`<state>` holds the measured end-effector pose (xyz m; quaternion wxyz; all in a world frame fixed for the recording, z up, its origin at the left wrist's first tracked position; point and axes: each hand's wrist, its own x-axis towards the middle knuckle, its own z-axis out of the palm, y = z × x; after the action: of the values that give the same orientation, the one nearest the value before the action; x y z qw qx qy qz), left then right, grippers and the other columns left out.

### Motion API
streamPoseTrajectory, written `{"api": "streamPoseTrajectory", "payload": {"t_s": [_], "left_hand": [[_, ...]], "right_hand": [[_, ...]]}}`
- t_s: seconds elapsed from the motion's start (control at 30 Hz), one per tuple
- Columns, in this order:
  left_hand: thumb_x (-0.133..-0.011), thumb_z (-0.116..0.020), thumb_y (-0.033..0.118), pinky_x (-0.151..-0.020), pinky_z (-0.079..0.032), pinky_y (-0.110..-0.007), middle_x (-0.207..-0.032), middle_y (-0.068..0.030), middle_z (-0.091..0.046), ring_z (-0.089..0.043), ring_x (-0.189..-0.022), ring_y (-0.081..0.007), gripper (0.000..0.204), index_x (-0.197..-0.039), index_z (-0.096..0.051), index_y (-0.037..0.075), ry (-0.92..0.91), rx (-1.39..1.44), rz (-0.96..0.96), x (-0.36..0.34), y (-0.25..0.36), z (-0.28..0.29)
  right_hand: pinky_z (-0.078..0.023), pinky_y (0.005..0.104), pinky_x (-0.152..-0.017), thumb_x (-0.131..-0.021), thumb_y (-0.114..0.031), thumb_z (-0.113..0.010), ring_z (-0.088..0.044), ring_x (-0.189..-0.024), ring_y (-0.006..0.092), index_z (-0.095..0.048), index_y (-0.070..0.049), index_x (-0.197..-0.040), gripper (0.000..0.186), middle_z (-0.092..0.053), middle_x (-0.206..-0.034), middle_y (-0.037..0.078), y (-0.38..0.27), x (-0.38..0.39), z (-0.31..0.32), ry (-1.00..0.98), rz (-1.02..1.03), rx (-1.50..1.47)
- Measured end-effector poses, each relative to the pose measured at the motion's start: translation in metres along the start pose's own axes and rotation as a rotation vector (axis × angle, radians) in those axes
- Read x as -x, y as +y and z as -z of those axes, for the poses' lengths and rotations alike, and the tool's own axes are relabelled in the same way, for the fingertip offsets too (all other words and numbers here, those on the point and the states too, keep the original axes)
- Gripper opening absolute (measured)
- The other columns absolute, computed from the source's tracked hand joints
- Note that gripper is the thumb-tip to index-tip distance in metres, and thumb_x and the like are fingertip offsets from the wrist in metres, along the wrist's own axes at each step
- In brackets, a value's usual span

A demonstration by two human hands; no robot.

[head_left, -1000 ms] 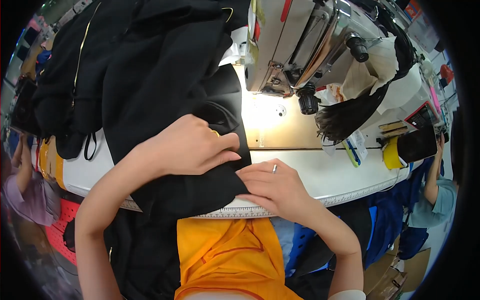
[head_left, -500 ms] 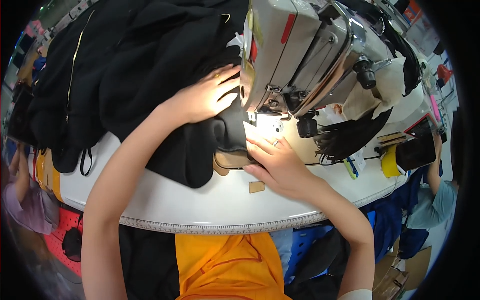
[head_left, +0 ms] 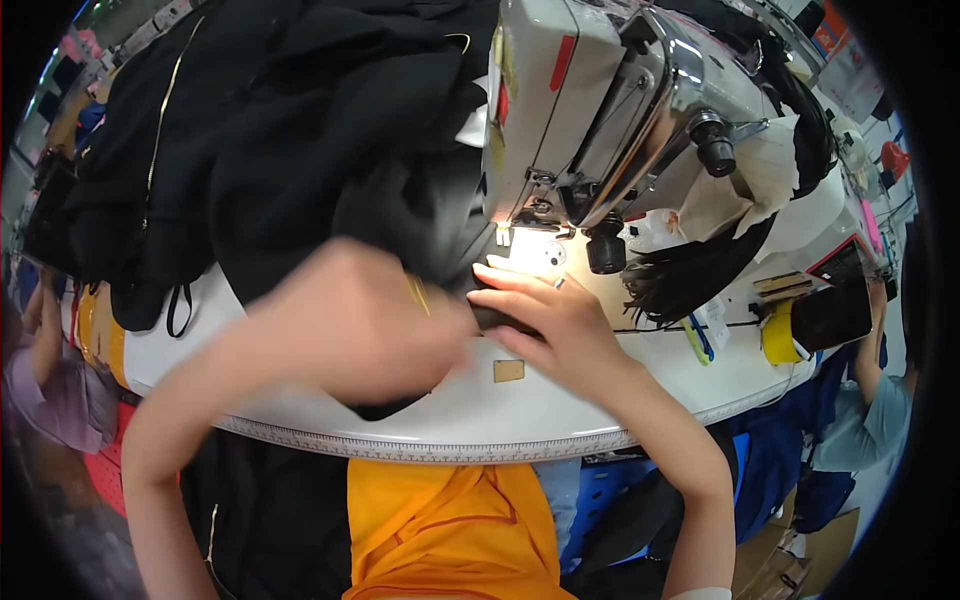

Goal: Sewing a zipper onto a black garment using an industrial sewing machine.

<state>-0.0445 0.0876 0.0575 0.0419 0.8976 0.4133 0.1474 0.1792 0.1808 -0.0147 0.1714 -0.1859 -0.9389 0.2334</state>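
Left hand [head_left: 345, 320] pulled back gripping one black garment [head_left: 300, 150], right hand [head_left: 545, 320] flat on it

One sewing machine [head_left: 610, 130] is standing at the back of the one white desk [head_left: 560, 410]. Two hands are showing over the desk: the left hand [head_left: 360, 325], blurred, and the right hand [head_left: 545, 320], both lying on one heap of black fabric [head_left: 290, 150]. One small tan patch [head_left: 508, 371] is lying on the desk just beside the right hand. One yellow tape roll [head_left: 778, 335] is sitting near the desk's right end. Two other people are showing at the edges, one [head_left: 50, 390] at the left and one [head_left: 870, 420] at the right.
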Motion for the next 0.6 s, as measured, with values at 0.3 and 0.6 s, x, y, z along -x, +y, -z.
{"api": "streamPoseTrajectory", "payload": {"t_s": [0.3, 0.6], "left_hand": [[-0.091, -0.054, 0.044, -0.107, -0.032, -0.042, -0.123, -0.0148, -0.058, -0.047, -0.124, -0.0273, 0.055, -0.117, -0.059, -0.004, 0.108, -0.231, 0.186, 0.003, 0.013, -0.066], [-0.084, -0.059, 0.043, -0.115, -0.014, -0.053, -0.123, -0.0181, -0.058, -0.038, -0.133, -0.0288, 0.062, -0.119, -0.057, -0.008, 0.008, -0.207, 0.15, -0.008, -0.01, -0.056]], "right_hand": [[-0.052, 0.0283, -0.074, -0.073, -0.019, -0.068, -0.06, -0.094, 0.0178, -0.063, -0.006, -0.117, 0.045, -0.06, -0.117, 0.003, -0.012, 0.019, -0.009, 0.166, 0.279, 0.548], [-0.051, 0.0291, -0.077, -0.08, -0.018, -0.069, -0.058, -0.09, 0.0167, -0.067, -0.012, -0.111, 0.031, -0.062, -0.105, 0.0, 0.006, 0.001, -0.01, 0.173, 0.157, 0.468]]}}
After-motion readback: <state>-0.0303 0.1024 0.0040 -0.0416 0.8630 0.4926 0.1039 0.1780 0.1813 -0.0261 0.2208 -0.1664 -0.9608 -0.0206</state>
